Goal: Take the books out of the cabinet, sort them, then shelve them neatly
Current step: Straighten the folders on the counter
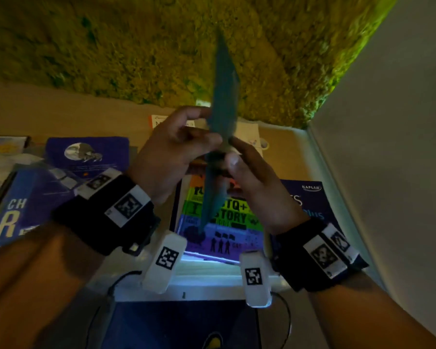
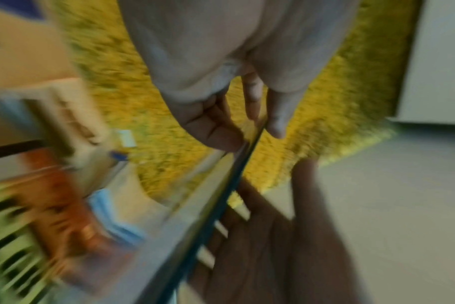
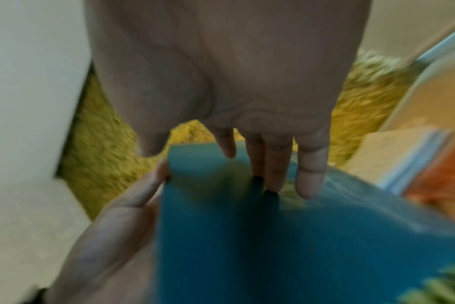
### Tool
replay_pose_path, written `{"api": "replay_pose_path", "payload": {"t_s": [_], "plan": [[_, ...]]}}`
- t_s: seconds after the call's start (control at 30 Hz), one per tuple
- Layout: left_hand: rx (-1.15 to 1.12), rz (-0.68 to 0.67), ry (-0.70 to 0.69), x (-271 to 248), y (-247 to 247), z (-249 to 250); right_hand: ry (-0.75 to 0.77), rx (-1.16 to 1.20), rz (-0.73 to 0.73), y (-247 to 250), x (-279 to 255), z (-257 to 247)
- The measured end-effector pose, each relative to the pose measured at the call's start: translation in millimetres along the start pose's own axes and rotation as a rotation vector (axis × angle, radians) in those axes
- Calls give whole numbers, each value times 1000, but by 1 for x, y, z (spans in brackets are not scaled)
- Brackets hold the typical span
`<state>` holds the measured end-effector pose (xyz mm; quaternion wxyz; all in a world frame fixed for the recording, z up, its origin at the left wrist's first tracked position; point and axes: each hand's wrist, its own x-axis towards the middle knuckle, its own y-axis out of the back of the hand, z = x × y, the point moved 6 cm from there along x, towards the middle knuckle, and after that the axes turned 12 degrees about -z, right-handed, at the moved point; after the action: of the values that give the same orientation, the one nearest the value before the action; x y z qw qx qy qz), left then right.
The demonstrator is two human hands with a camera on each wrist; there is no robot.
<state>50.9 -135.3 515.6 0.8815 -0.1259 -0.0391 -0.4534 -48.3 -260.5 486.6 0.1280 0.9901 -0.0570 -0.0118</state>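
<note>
A thin teal book stands on edge in the air, blurred, between both hands above the books on the floor. My left hand pinches its lower part, with the thumb on one face and the fingers on the other. In the left wrist view the teal book shows edge-on below the left hand. My right hand lies against the other face. The right wrist view shows the right hand with straight fingers flat on the teal cover.
Under the hands lies a rainbow-coloured history book, with a blue Kaplan book to its right. A purple book with a moon and a large blue book lie on the left. A yellow-green shag rug is beyond, a white panel on the right.
</note>
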Motion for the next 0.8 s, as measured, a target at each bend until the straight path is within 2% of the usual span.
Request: {"api": "replay_pose_path", "payload": {"t_s": [0.1, 0.17, 0.2, 0.27, 0.33, 0.37, 0.43, 0.5, 0.6, 0.7, 0.8], "plan": [[209, -182, 29, 15, -23, 1, 28, 174, 22, 16, 10, -10], [275, -284, 105, 23, -28, -17, -2, 280, 97, 37, 13, 12], [272, -291, 135, 26, -27, -28, -17, 326, 132, 48, 12, 28], [217, -220, 160, 26, -18, -50, -55, 400, 197, 70, 8, 60], [97, -26, 186, 20, 0, -78, -154, 449, 246, 90, -1, 94], [113, 83, 230, 14, 11, -91, -218, 468, 260, 99, -6, 114], [410, 199, 394, 2, 19, -111, -371, 474, 289, 113, -17, 149], [646, 227, 593, -12, 26, -138, -502, 454, 294, 122, -28, 179], [759, 226, 785, -24, 24, -160, -574, 456, 258, 121, -36, 199], [720, 232, 789, -18, 24, -162, -578, 399, 162, 112, -32, 197], [448, 341, 790, -16, 34, -168, -606, 365, 155, 110, -28, 197]]}}
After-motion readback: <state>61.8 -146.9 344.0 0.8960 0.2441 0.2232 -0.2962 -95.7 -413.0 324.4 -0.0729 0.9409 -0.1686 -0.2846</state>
